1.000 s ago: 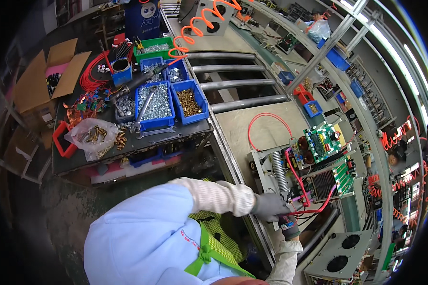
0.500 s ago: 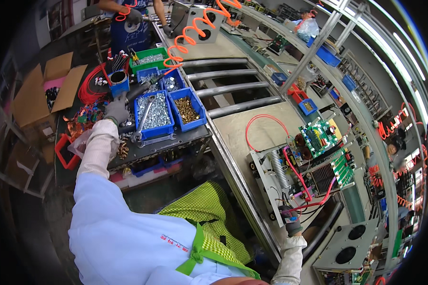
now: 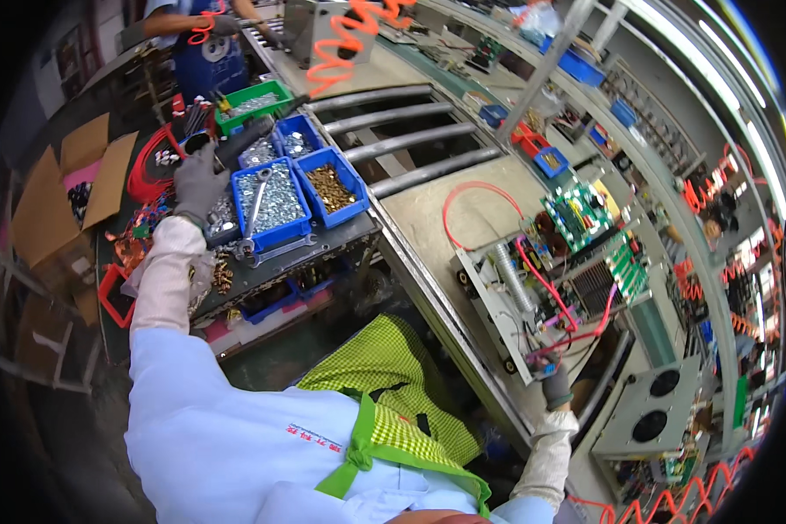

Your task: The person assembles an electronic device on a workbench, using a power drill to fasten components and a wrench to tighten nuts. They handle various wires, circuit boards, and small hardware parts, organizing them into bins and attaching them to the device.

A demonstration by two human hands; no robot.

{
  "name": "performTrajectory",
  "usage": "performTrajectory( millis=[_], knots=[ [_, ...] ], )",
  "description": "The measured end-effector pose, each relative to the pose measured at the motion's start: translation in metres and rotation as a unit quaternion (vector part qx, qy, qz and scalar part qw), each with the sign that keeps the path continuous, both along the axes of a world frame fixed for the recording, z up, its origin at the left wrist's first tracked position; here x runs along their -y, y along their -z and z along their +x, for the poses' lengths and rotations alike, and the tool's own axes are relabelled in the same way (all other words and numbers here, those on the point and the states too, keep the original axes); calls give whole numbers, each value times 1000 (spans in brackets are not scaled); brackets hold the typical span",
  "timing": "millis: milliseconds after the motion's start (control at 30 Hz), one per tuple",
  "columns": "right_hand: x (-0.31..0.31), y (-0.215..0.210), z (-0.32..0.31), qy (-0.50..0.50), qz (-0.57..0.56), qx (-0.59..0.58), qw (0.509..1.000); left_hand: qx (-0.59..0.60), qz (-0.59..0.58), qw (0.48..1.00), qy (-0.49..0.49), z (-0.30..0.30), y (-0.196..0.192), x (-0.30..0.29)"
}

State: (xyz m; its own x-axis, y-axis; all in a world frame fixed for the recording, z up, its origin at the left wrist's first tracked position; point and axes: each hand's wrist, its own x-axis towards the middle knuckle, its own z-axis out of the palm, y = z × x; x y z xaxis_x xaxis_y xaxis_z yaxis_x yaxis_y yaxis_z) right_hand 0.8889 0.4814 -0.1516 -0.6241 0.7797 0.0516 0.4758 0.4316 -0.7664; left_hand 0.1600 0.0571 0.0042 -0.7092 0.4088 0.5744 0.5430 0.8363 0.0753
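Observation:
My left hand (image 3: 198,182), in a grey glove, is closed around the near end of a dark power screwdriver (image 3: 246,142); the grip is partly hidden. The tool slants over the blue bins, and an orange coiled hose (image 3: 336,52) hangs by its far end. My right hand (image 3: 556,389), also gloved, is at the near corner of an open metal chassis (image 3: 495,319), beside red cables (image 3: 576,334). Its fingers are mostly hidden there. The chassis carries green circuit boards (image 3: 576,217), a silvery coil (image 3: 513,278) and a finned block.
Blue bins of silver screws (image 3: 279,199) and brass fasteners (image 3: 334,189) stand on the left bench, with wrenches (image 3: 275,251) and a cardboard box (image 3: 61,210) nearby. Metal rollers (image 3: 419,140) lie beyond the chassis. A co-worker (image 3: 205,61) stands at the far left.
The view has shifted slightly. My left hand and the screwdriver have moved farther away along the bins. My right hand has drawn slightly outward at the chassis corner.

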Motion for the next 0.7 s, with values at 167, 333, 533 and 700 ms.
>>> performTrajectory(
  millis=[167,333,533,700],
  knots=[
    [73,-163,26,81,218,245,941,-60,59,962,261,95,-87,-48],
    [225,-322,-132,-137,371,104,913,31,5,851,524,234,-115,-113],
    [203,-278,-133,-78,325,404,852,170,-175,612,752,391,-86,-213],
    [182,-280,-62,-85,107,410,902,336,-150,507,779,451,-50,-237]
  ],
)
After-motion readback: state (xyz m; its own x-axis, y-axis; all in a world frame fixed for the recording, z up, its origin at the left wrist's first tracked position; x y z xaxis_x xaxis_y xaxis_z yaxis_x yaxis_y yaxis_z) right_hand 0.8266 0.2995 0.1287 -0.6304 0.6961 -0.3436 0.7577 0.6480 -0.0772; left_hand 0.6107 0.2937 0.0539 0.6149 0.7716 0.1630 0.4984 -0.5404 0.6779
